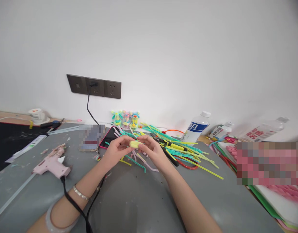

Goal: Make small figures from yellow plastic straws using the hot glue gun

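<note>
Between my two hands, over the middle of the table, is a small pale yellow fuzzy piece (pixel 134 144), apparently coiled pipe cleaner. My left hand (pixel 119 148) pinches its left side with thumb and fingers. From the other side my right hand (pixel 150 146) grips it in the same way. Just beyond and to the right spreads a loose pile of pipe cleaners (pixel 187 152) in yellow, teal and lilac. Yellow-and-black handled pliers (pixel 174 146) lie among them. Three small fuzzy figures (pixel 126 119) stand by the wall behind my hands.
A pink glue gun (pixel 51 165) lies at left, its black cord (pixel 71 200) crossing my left forearm. Two phones, one in a pink case (pixel 104 141), lie behind my left hand. A bottle (pixel 195 127) leans at back right. Sockets (pixel 94 86) are on the wall.
</note>
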A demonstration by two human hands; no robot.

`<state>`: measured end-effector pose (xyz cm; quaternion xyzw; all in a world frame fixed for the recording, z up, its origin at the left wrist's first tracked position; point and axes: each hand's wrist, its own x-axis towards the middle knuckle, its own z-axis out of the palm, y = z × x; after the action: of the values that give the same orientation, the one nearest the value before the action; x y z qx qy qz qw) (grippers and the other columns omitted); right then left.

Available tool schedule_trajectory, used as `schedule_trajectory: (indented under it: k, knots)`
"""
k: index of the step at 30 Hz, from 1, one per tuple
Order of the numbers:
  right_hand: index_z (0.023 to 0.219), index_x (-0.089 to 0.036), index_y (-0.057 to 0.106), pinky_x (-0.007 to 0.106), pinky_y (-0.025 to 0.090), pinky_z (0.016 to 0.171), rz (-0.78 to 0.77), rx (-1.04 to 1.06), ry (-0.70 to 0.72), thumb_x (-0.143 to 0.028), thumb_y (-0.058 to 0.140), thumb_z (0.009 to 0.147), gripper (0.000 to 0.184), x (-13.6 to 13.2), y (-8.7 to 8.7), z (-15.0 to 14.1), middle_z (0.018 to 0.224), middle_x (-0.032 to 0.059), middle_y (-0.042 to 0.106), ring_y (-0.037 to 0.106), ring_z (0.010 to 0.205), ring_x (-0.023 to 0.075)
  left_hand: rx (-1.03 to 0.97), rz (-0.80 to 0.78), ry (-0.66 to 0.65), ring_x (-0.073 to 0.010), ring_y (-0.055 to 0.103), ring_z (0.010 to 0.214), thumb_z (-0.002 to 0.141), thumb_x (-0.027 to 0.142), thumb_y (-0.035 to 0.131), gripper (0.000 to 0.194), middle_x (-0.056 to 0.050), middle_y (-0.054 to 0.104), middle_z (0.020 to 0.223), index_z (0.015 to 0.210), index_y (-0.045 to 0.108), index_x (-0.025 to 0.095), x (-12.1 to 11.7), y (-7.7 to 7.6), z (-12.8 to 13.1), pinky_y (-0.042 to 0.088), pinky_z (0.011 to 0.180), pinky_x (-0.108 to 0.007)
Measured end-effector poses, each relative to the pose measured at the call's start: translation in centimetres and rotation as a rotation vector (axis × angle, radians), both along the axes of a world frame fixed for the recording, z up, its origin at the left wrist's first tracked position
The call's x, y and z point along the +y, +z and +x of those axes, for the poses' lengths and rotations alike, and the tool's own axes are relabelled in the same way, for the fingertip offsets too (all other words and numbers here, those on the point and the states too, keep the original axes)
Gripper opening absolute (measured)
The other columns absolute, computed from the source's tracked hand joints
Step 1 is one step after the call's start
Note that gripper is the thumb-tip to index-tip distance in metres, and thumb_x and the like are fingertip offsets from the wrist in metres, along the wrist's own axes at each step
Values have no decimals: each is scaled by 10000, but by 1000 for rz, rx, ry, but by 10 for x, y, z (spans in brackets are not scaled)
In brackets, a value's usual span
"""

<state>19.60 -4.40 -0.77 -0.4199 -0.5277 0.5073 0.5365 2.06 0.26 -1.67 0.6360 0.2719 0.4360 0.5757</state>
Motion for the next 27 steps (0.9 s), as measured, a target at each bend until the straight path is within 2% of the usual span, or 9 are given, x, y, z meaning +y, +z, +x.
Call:
schedule_trajectory:
  k: [6,11,21,24,27]
  knots:
    - [1012,-211,587,285,454,608,32,19,-9,-505,743,770,411,2,-2,-1,733,-26,601,572,620,131,-19,-12,-5,-157,632,808,736,291,778,245,-18,684,849,915,660,174,0,-2,1,514,735,-256]
    - [992,-212,583,287,438,594,2,38,-10,-534,733,769,420,1,-1,-2,670,-31,610,545,590,132,-3,-36,-8,-152,626,793,739,301,781,265,-13,684,847,926,638,178,1,-5,0,504,707,-244]
    - [940,-192,644,277,423,593,-10,83,-37,-506,772,737,395,2,-1,-3,725,-3,620,514,610,122,23,-3,-23,-171,616,857,749,309,775,279,-33,647,904,940,620,177,-1,-1,0,528,716,-259]
    - [938,-199,628,280,431,602,2,71,-56,-510,771,738,396,1,0,-3,745,1,621,525,630,130,33,8,-42,-186,613,897,744,314,779,306,-42,629,943,964,614,182,-3,-1,-1,534,719,-264]
    - [979,-220,582,280,436,605,6,79,-53,-511,782,724,436,1,-2,-4,754,-9,628,532,627,132,41,14,-39,-176,606,853,757,337,763,294,-38,610,925,951,608,180,-3,0,0,531,690,-256]
